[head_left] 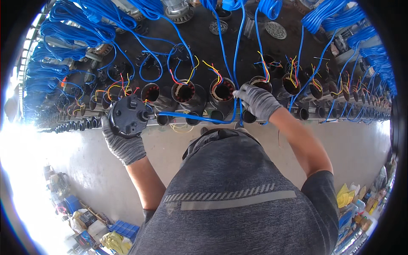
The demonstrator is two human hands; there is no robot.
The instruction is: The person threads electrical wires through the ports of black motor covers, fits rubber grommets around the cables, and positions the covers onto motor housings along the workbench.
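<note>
My left hand (123,146), in a grey knit glove, grips a round black motor end cover (126,114) near the bench's front edge. A blue cable (193,118) runs out of the cover's side fitting and bends upward below my right hand (258,101). That gloved hand has its fingers closed at the blue cable, just right of a metal motor housing (219,103). Red windings show inside this open-topped housing, and coloured lead wires (216,71) stand up from it. My right fingertips are partly hidden.
Several similar housings (183,92) stand in a row along the dark bench (193,40). Coiled blue cables (80,34) lie across its far side and both ends. A dish of small metal parts (276,30) sits at the back. Boxes and bags (123,229) lie on the floor behind.
</note>
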